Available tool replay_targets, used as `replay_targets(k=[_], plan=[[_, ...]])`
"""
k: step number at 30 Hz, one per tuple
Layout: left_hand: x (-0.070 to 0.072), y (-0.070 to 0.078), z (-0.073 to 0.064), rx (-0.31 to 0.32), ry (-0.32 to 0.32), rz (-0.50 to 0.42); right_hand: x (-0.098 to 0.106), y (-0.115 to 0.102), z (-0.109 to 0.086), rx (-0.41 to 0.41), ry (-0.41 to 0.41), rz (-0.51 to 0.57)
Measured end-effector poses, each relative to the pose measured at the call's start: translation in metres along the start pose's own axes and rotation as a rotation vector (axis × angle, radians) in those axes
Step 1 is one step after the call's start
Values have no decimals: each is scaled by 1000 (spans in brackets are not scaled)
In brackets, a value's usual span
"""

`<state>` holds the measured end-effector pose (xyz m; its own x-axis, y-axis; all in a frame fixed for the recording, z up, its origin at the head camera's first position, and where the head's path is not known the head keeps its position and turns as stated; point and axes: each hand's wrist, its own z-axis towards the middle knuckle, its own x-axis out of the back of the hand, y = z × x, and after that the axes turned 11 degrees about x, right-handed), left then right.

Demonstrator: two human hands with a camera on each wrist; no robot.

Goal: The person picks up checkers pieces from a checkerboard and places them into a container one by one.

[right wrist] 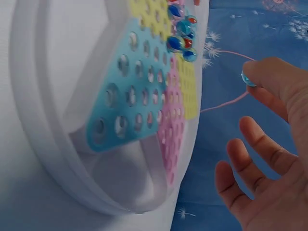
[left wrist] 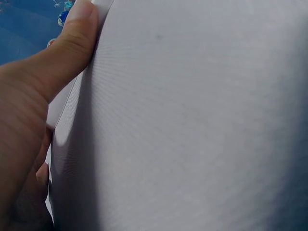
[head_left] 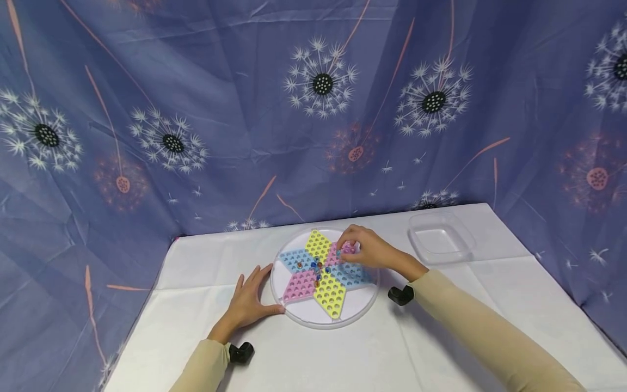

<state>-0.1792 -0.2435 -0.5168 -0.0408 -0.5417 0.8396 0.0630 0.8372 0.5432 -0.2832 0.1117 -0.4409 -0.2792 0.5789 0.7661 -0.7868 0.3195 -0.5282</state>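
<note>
A round white Chinese checkers board (head_left: 357,306) lies on the table, with a star of yellow, blue and pink hole-filled sections. Several glass marbles (head_left: 318,267) cluster around its centre. My right hand (head_left: 368,247) is raised over the pink section at the back right. Between thumb and index finger it pinches a light blue marble (right wrist: 248,80), while the other fingers stay spread apart. At the board's left rim rests my left hand (head_left: 249,298), fingers extended and spread. In the left wrist view, its thumb (left wrist: 74,41) lies along the rim.
A clear plastic container (head_left: 443,256) stands to the right of the board. White cloth (head_left: 196,272) covers the table, and a blue dandelion-print curtain (head_left: 235,136) hangs behind it. Each wrist carries a black camera (head_left: 400,295).
</note>
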Motion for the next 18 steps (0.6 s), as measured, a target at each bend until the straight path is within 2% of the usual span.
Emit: replay_targets(k=[10,18], plan=[[3,-1,0,-5,-10,6,11,1,9,-30,28,4],[2,1,1,3,-10,12,11,4,12,-24,34,-9]])
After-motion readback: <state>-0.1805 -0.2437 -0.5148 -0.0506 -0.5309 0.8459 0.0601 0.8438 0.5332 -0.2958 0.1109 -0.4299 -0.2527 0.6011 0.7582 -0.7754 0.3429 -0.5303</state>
